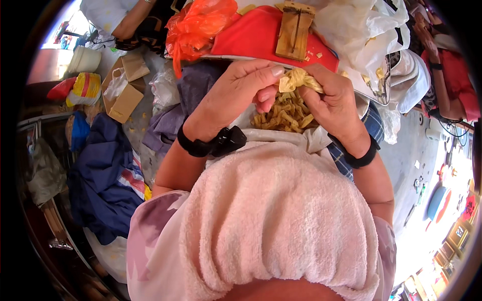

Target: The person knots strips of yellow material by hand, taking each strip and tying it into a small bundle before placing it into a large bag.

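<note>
- We see a fluffy pink terry towel [281, 220] filling our lap.
- Beyond its far edge lies a heap of tan twisted strips [285, 113].
- Our left hand [236, 95] and right hand [335, 100] both pinch one yellowish knotted strip [299, 79] above the heap, its length running between them, equally near both.

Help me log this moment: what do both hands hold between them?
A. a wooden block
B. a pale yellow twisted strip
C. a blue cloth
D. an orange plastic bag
B: the left hand and right hand pinch a pale yellow twisted strip above a pile of similar pieces.
</note>
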